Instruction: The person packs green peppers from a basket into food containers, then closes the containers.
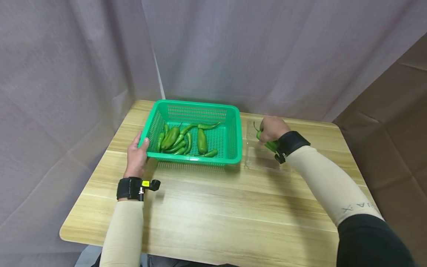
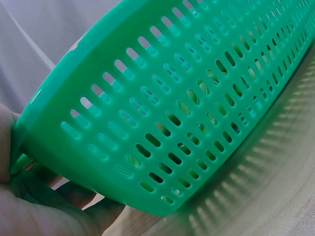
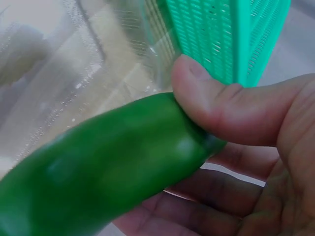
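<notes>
A green plastic basket [image 1: 197, 160] with slotted walls stands at the back of the table, holding several green peppers [image 1: 171, 138], some thin and some plump. At its left front corner my left hand [image 1: 136, 157] grips the rim, thumb over the top and fingers beneath it, as the left wrist view shows. My right hand [image 1: 274, 129] pinches a plump green pepper [image 3: 103, 162] near its stem end, thumb on one side and fingers on the other. That pepper is above a clear plastic tray [image 1: 263, 163], right of the basket. The hand and pepper hide part of the tray.
The wooden table [image 1: 207, 207] carries the basket and tray near its back edge. A grey curtain [image 1: 247, 55] hangs close behind it, and a brown cloth [image 1: 397, 122] is at the right. The basket's right wall stands close beside the tray.
</notes>
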The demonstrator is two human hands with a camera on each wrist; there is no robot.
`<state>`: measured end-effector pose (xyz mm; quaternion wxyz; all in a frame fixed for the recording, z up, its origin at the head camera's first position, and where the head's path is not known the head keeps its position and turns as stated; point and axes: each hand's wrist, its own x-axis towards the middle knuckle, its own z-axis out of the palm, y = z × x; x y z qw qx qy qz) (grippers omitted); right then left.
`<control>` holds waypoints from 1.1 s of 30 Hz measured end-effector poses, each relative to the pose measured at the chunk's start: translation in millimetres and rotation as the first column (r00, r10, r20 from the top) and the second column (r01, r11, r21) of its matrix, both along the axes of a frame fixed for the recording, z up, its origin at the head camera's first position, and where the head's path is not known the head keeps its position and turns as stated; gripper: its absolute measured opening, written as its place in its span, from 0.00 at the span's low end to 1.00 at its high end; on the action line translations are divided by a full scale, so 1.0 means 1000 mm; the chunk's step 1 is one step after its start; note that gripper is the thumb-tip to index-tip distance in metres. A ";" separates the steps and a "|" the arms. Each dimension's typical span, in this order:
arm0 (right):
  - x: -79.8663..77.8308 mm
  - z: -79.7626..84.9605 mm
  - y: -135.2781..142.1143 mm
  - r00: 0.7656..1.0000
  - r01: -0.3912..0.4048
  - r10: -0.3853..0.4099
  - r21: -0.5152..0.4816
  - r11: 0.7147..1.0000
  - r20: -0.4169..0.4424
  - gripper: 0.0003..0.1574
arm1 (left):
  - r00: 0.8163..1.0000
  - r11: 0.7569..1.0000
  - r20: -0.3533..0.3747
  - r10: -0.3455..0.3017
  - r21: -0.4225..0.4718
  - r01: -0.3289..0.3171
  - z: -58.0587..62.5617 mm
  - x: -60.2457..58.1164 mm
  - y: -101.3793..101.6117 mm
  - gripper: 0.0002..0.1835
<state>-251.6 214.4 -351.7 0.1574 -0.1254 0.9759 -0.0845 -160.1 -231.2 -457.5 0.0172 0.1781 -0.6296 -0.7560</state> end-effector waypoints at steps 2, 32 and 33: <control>0.001 -0.004 0.001 1.000 -0.006 0.006 0.002 1.000 -0.009 0.12 | 1.000 1.000 0.004 -0.001 -0.007 0.002 0.000 0.001 0.000 0.32; 0.011 -0.034 0.003 0.999 0.001 -0.001 0.007 1.000 -0.037 0.12 | 1.000 1.000 0.009 0.005 -0.018 -0.005 -0.002 0.000 -0.001 0.33; 0.011 -0.035 0.003 0.999 0.005 -0.005 0.006 1.000 -0.034 0.10 | 1.000 1.000 0.008 0.005 -0.016 -0.005 -0.002 0.000 -0.001 0.33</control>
